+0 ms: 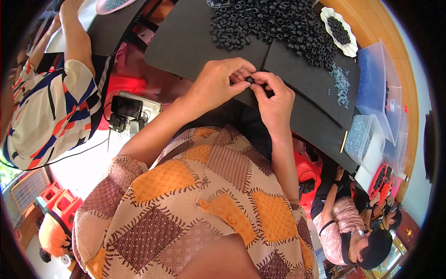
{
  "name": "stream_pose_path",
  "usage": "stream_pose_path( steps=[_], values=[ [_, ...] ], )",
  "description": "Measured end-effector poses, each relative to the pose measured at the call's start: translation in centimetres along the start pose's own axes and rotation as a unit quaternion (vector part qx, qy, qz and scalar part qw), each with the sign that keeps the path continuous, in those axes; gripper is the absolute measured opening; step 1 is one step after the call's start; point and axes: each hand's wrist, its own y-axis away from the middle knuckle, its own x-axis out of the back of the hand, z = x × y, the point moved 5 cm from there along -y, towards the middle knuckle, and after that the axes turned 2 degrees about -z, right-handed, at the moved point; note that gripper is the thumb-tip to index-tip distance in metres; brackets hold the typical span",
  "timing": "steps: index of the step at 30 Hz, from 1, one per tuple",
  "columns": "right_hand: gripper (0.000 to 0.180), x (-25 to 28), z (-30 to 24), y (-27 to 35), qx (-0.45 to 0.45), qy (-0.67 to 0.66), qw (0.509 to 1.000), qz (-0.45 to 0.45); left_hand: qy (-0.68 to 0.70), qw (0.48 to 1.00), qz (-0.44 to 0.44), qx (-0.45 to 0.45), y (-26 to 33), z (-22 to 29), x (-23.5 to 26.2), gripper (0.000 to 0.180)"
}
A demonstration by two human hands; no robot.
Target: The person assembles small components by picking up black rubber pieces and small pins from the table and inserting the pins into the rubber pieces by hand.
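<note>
My left hand [223, 83] and my right hand [275, 98] meet over the near edge of the dark table [181, 44]. Between their fingertips they pinch a small round black plastic piece [250, 80]. The fingers of both hands are curled inward, and the tips cover part of the piece. Beyond my hands, a big heap of small black plastic pieces [278, 23] spreads over the table. Right of the heap lies a scatter of tiny clear bluish pieces [341, 86].
A white scalloped dish [351, 48] holds more black pieces. Clear plastic bins [378, 83] and a tub of clear pieces [357, 135] line the right edge. A yellow stick [344, 142] lies near the table's edge. People sit at both sides; a phone [126, 107] rests at left.
</note>
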Motion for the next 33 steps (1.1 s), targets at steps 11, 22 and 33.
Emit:
stream_pose_path(
  steps=[11,22,33],
  values=[
    [0.015,0.7,1.1,0.1,-0.106,-0.19,0.976,-0.024,0.256,0.953,-0.05,0.153,0.1,-1.0,0.1,0.02],
    [0.01,0.8,1.1,0.4,-0.096,-0.241,0.965,-0.03,0.335,0.928,-0.035,0.161,0.7,-1.3,-0.3,0.023],
    [0.012,1.3,0.4,0.5,-0.042,-0.243,0.969,-0.006,0.356,0.918,-0.063,0.164,0.8,-2.1,-0.3,0.024]
  ],
)
